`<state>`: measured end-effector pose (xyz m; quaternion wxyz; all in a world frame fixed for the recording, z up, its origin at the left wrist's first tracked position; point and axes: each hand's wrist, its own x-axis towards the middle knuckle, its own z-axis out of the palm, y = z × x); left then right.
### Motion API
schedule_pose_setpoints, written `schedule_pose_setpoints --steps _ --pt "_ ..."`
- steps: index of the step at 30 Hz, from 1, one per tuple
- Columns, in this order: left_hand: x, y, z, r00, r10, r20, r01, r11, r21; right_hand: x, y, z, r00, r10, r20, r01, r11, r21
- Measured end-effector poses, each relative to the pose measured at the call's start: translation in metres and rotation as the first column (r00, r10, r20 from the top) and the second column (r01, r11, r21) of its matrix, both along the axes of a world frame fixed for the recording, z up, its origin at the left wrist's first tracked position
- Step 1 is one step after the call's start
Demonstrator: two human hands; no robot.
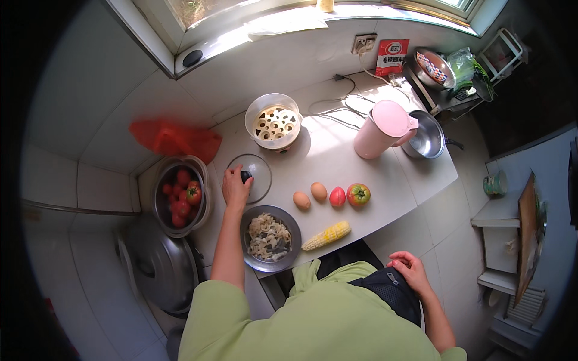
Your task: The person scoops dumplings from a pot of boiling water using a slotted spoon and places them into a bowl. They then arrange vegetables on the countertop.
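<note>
My left hand grips the black knob of a round glass lid, which lies on the white counter. Just below the lid stands a metal bowl holding pale, shredded food. My right hand hangs beside my hip with loosely curled fingers and nothing in it. Across the counter from the lid is an egg cooker with a clear plastic wall and a tray with holes. Two brown eggs, one nearer and one farther, lie beside two tomatoes. An ear of corn rests near the front edge.
A pink pitcher and a steel saucepan stand at the right. Black cables trail towards the wall. At the left are a basin of tomatoes, a red plastic bag and a large lidded pot.
</note>
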<state>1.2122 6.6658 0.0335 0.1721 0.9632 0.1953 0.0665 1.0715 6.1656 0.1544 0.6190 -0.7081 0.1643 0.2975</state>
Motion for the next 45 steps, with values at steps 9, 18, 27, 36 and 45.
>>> schedule_pose_setpoints --steps 9,18,27,36,45 --pt "0.006 -0.01 0.009 0.999 0.03 -0.016 -0.029 0.999 0.033 -0.048 -0.029 0.015 1.0 -0.026 0.014 0.027 0.999 -0.045" --pt "-0.039 -0.072 0.037 0.99 0.002 0.14 -0.016 0.995 0.097 -0.109 -0.091 0.021 0.987 -0.05 0.151 0.07 0.989 -0.132" --pt "-0.003 -0.023 -0.003 0.992 0.089 -0.087 -0.085 0.995 0.056 -0.153 -0.114 0.022 0.973 -0.201 0.111 0.214 0.968 -0.13" --pt "0.017 0.013 -0.044 0.993 0.001 -0.12 0.008 0.998 0.068 -0.135 -0.089 0.018 0.965 -0.248 0.081 0.258 0.954 -0.151" --pt "0.056 -0.021 0.094 0.886 -0.167 0.432 0.171 0.985 0.03 -0.121 -0.065 0.008 0.968 -0.18 0.175 0.219 0.948 -0.23"
